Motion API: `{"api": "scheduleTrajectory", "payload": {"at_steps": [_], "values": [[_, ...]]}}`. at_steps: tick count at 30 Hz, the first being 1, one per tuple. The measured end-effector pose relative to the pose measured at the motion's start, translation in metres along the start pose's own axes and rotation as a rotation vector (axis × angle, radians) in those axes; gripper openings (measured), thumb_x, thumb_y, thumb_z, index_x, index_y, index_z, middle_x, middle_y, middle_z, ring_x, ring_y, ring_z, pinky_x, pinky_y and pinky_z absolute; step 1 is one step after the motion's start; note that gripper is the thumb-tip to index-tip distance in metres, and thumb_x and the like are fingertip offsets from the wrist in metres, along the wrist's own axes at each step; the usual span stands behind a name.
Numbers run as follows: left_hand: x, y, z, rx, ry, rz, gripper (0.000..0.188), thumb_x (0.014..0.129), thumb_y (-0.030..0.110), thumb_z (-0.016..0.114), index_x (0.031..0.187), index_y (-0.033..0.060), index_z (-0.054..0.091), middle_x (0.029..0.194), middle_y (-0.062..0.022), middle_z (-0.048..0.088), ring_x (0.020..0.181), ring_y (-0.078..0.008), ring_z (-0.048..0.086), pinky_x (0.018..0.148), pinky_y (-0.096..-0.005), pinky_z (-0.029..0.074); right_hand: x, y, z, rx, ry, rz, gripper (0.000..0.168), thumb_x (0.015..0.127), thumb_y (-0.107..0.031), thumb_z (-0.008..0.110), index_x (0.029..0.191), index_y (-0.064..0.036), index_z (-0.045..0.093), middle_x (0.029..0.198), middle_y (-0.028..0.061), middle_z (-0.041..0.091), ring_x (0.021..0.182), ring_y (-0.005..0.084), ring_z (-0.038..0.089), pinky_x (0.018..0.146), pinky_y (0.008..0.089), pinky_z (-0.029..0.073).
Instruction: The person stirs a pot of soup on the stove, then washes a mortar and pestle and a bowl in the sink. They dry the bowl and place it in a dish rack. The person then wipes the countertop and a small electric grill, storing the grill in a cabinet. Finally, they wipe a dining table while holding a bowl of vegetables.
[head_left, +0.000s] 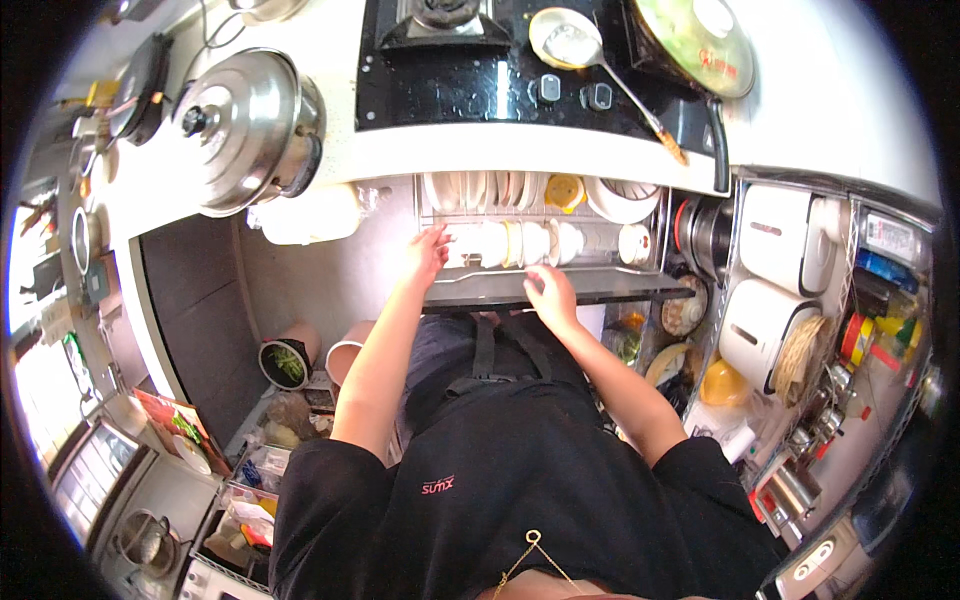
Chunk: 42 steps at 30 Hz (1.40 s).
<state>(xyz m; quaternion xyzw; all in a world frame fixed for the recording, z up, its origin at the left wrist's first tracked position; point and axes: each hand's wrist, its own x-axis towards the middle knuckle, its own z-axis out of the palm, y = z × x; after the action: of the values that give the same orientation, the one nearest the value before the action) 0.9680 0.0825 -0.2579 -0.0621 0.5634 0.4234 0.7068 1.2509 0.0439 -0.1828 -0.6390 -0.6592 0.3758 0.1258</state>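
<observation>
A pull-out dish drawer stands extended under the counter, its dark front panel across my waist. My left hand is over the drawer's left end, fingers apart and nothing visible in them, beside a row of white bowls. My right hand is at the drawer front, fingers slightly bent and apart; whether they touch the panel is unclear. Behind the bowls, several plates stand on edge in a wire rack. A yellow dish, a large white bowl and a small patterned cup sit to the right.
Above the drawer is a black gas hob with a long-handled ladle resting across it. A lidded steel pot stands left on the counter. A metal shelf rack with white bins is at right. Lower left stands a bin with greens.
</observation>
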Motion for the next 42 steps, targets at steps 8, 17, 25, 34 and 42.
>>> {"api": "scheduleTrajectory", "payload": {"at_steps": [8,17,25,34,42], "values": [[-0.070,0.000,-0.016,0.063,0.021,0.208,0.023,0.092,0.006,0.065,0.114,0.0070,0.061,0.090,-0.0039,0.065,0.074,-0.0117,0.061,0.069,-0.0253,0.055,-0.015,0.045,0.004,-0.423,-0.324,-0.247,0.030,0.070,-0.017,0.078,0.098,-0.010,0.069,0.097,0.0087,0.065,0.100,0.0321,0.061,0.085,0.0449,0.050],[-0.092,0.004,-0.004,-0.011,0.060,0.333,0.021,0.093,0.004,0.064,0.113,0.0006,0.061,0.088,-0.0070,0.066,0.076,-0.0146,0.064,0.071,-0.0269,0.057,0.003,0.053,0.003,-0.586,-0.031,-0.372,0.021,0.067,-0.016,0.075,0.087,-0.015,0.067,0.092,0.0051,0.064,0.096,0.0265,0.062,0.082,0.0432,0.045],[-0.129,0.031,-0.018,-0.192,0.037,0.383,0.021,0.100,0.015,0.057,0.115,-0.0001,0.059,0.086,-0.0057,0.064,0.075,-0.0164,0.066,0.067,-0.0280,0.058,0.052,0.039,0.007,-0.538,0.089,-0.306,0.009,0.075,-0.012,0.066,0.083,-0.013,0.070,0.088,0.0076,0.068,0.091,0.0301,0.064,0.078,0.0479,0.046],[-0.198,0.066,-0.076,-0.143,0.125,0.502,0.028,0.102,0.019,0.055,0.123,0.0013,0.058,0.094,-0.0058,0.067,0.077,-0.0141,0.065,0.071,-0.0281,0.057,0.088,0.010,-0.009,-0.568,-0.052,-0.256,0.033,0.072,-0.010,0.074,0.105,-0.013,0.070,0.102,0.0115,0.068,0.099,0.0320,0.065,0.087,0.0436,0.052],[-0.189,0.206,-0.168,-0.194,0.227,0.760,0.024,0.100,0.015,0.055,0.118,-0.0008,0.060,0.091,-0.0060,0.065,0.075,-0.0118,0.063,0.068,-0.0251,0.056,0.096,-0.132,0.029,0.357,-0.300,-0.048,0.039,0.085,-0.014,0.073,0.122,-0.006,0.064,0.111,0.0112,0.069,0.097,0.0197,0.067,0.081,0.0321,0.055]]}}
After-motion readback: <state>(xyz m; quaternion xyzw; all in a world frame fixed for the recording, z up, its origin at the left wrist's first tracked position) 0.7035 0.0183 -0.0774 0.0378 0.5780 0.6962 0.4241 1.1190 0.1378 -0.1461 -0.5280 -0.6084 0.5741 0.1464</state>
